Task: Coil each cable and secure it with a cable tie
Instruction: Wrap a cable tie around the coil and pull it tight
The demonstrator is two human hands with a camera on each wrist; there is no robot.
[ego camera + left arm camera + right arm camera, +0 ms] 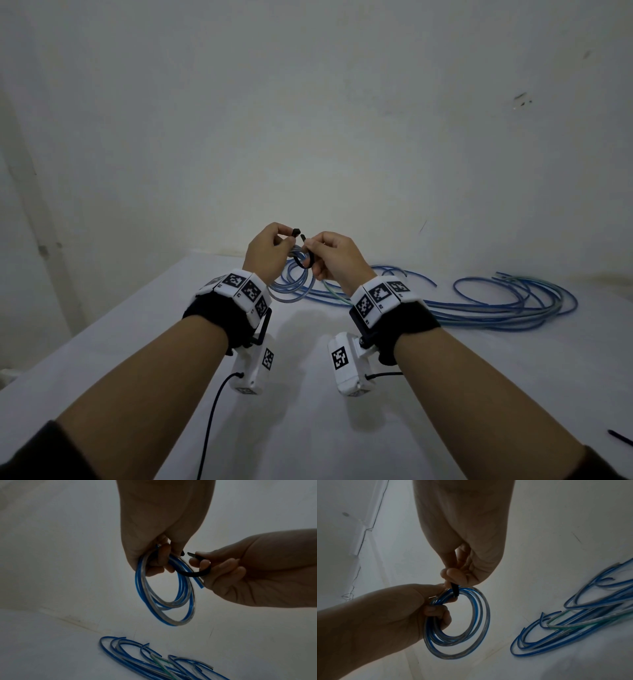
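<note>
A coil of blue and clear cable (291,298) hangs above the white table (308,428), held at its top in my left hand (284,240). A black cable tie (301,263) loops round the coil's strands. My left thumb and forefinger also pinch the tie's head, and my right hand (310,245) pinches its tail; the two ends stand a small gap apart. The left wrist view shows the coil (164,601), the tie (192,574) and the right hand (257,568). The right wrist view shows the tie (455,591) crossing the coil (476,622) beside the left hand (393,615).
Several loose blue and clear cables (496,305) lie tangled on the table's far right, also seen lower down (137,662) and to the right (573,622). Another black tie (620,437) lies at the near right edge. A wall stands close behind the table.
</note>
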